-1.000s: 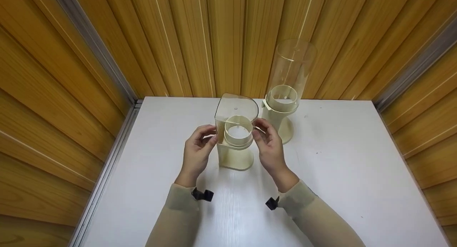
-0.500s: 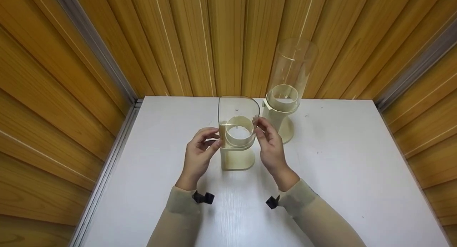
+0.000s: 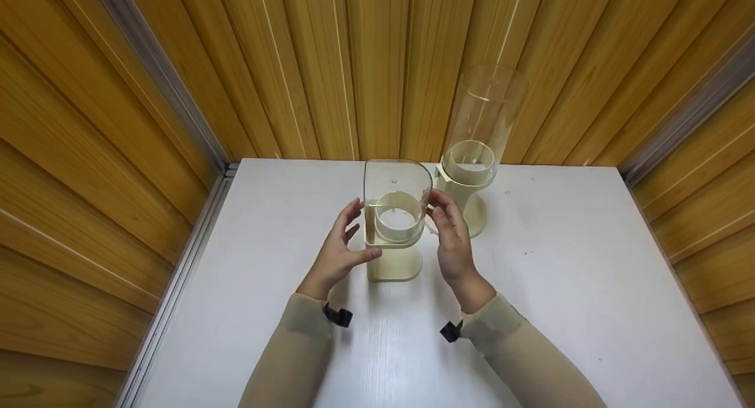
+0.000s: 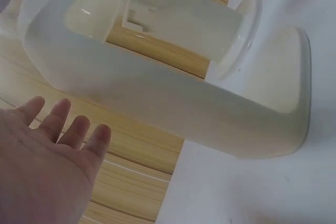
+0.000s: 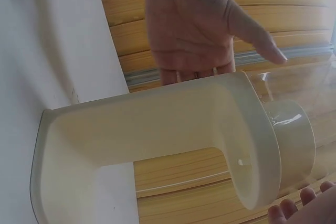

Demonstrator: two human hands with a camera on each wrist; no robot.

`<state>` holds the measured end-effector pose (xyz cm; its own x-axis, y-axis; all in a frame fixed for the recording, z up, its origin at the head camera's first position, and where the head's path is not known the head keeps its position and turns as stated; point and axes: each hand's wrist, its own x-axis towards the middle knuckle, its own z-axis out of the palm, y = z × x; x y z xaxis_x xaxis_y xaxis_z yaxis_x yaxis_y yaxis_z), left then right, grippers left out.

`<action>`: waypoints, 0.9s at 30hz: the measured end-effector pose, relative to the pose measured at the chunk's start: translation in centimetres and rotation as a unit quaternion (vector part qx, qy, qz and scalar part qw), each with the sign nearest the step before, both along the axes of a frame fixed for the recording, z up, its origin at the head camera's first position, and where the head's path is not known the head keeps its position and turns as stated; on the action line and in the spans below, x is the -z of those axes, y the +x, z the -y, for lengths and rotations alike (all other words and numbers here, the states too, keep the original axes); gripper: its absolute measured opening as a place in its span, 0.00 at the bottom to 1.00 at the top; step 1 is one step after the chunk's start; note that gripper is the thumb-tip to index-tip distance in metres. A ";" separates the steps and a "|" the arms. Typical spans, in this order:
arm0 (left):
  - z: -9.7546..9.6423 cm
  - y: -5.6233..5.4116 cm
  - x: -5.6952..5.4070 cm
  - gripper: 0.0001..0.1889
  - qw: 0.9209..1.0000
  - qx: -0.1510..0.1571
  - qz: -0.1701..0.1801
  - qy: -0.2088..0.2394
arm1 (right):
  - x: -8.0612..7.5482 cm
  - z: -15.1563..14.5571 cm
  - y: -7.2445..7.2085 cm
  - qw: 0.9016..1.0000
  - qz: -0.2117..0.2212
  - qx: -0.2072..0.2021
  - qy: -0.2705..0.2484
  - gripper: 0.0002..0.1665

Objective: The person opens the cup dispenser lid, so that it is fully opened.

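Observation:
A cream C-shaped stand point(image 3: 394, 267) holds up a clear, flat-sided tank point(image 3: 396, 175) with a cream ring inside. On its left is my left hand point(image 3: 339, 252), fingers spread and thumb out in front. The left wrist view shows that palm point(image 4: 47, 161) with straight fingers and a gap to the stand's upright. My right hand point(image 3: 455, 246) is at the tank's right side, fingers loosely bent, fingertips right at the wall. In the right wrist view a few fingertips point(image 5: 310, 203) appear beside the clear tank, and the left palm point(image 5: 191, 32) shows behind the stand.
Behind and to the right stands a second cream stand point(image 3: 475, 213) topped by a tall clear cylinder point(image 3: 489, 107). Both are on a white table point(image 3: 566, 302) enclosed by wood-look panels point(image 3: 377, 66) with metal corner rails point(image 3: 194, 243).
The flat-sided stand has turned slightly and shifted a little right. My left hand has spread its fingers away from the tank; the right thumb has come off its side.

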<state>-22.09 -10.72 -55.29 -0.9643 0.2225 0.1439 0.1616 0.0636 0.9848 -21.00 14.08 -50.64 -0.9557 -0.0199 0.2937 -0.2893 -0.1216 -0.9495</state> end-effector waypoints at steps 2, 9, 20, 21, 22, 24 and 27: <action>-0.1 -0.7 0.6 0.74 1.000 0.015 0.015 -0.019 | 0.0 -0.2 -0.1 1.000 -0.007 -0.017 -0.003 0.34; -0.2 -2.4 1.9 0.71 0.997 0.049 0.040 -0.045 | -0.8 -0.8 -2.2 0.996 -0.027 -0.088 0.005 0.82; 0.1 -3.3 1.8 0.61 0.997 0.068 0.024 -0.040 | -2.8 -1.1 -5.3 0.984 -0.056 -0.159 0.063 0.89; 0.1 -3.4 1.8 0.60 0.996 0.071 0.024 -0.042 | -2.9 -1.1 -5.4 0.982 -0.061 -0.166 0.067 0.88; 0.2 -3.4 1.7 0.60 0.996 0.073 0.024 -0.043 | -2.9 -1.1 -5.4 0.980 -0.065 -0.174 0.069 0.88; 0.4 -3.4 1.4 0.60 0.996 0.078 0.021 -0.040 | -3.0 -1.1 -5.4 0.977 -0.070 -0.186 0.072 0.86; 0.5 -3.6 1.1 0.61 0.996 0.081 0.011 -0.031 | -3.1 -0.9 -5.4 0.975 -0.066 -0.196 0.076 0.84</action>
